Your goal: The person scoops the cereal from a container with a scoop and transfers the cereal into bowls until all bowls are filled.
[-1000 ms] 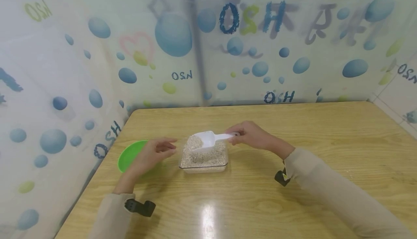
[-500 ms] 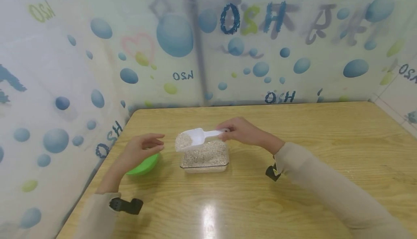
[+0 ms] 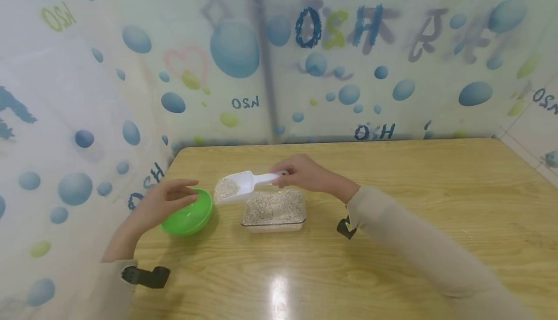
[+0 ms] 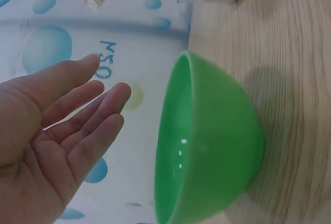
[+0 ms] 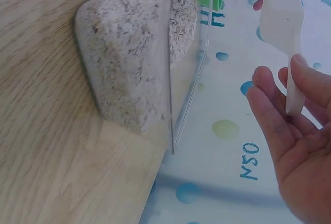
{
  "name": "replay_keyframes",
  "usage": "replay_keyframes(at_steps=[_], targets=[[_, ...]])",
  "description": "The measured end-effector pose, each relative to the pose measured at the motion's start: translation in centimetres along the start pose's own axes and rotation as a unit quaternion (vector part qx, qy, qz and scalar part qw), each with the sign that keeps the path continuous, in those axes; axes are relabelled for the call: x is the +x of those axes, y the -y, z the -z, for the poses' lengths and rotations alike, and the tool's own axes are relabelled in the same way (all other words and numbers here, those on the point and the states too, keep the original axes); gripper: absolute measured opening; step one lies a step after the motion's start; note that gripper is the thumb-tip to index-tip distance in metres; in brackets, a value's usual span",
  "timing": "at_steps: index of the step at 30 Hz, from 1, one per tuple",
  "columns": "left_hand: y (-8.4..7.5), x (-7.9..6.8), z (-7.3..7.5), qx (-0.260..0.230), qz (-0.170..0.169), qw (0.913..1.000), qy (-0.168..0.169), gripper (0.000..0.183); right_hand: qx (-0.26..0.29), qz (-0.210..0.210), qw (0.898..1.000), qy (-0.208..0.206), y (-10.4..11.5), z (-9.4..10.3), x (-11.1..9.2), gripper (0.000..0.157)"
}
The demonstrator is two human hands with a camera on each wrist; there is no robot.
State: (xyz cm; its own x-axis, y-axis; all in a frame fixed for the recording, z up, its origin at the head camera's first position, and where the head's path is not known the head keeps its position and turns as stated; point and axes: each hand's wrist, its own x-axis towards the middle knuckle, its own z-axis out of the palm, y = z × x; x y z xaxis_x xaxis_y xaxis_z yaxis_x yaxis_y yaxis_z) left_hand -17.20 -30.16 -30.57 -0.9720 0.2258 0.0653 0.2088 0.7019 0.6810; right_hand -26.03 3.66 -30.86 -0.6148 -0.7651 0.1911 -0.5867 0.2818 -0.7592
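My right hand grips the handle of a white scoop, whose blade carries a heap of pale flakes. The scoop hangs above the table, between the green bowl and a clear rectangular container filled with similar flakes. In the right wrist view the handle lies between thumb and fingers, and the container stands close by. Over the left side of the bowl hovers my left hand, holding nothing. Its fingers look relaxed and apart from the bowl in the left wrist view.
A wooden table carries the bowl and container. Behind it and along its left side rise walls covered with a sheet printed with blue and green drops. Each wrist wears a black strap with a camera.
The right hand has carried the loaded scoop up from the container and leftward to near the bowl. My left hand has drawn left, uncovering more of the bowl.
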Motion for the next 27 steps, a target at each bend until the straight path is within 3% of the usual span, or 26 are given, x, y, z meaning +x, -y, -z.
replay_keyframes(at_steps=[9,16,22,27], targets=[[2.2,-0.7,2.0,0.037,0.014,0.9992,-0.003,0.046,0.012,-0.005,1.000,0.024,0.6,-1.4,2.4,0.030],[3.6,-1.4,3.4,0.053,0.029,0.9981,-0.006,0.049,-0.018,0.012,0.999,0.039,1.5,-2.5,4.4,0.024],[5.1,-1.9,3.9,0.061,0.037,0.9975,-0.008,0.047,-0.029,0.033,0.998,0.052,1.8,-3.6,6.3,0.012],[6.1,-2.3,3.7,0.046,0.041,0.9979,0.017,0.044,-0.021,0.023,0.997,0.068,2.1,-4.1,7.4,0.012]])
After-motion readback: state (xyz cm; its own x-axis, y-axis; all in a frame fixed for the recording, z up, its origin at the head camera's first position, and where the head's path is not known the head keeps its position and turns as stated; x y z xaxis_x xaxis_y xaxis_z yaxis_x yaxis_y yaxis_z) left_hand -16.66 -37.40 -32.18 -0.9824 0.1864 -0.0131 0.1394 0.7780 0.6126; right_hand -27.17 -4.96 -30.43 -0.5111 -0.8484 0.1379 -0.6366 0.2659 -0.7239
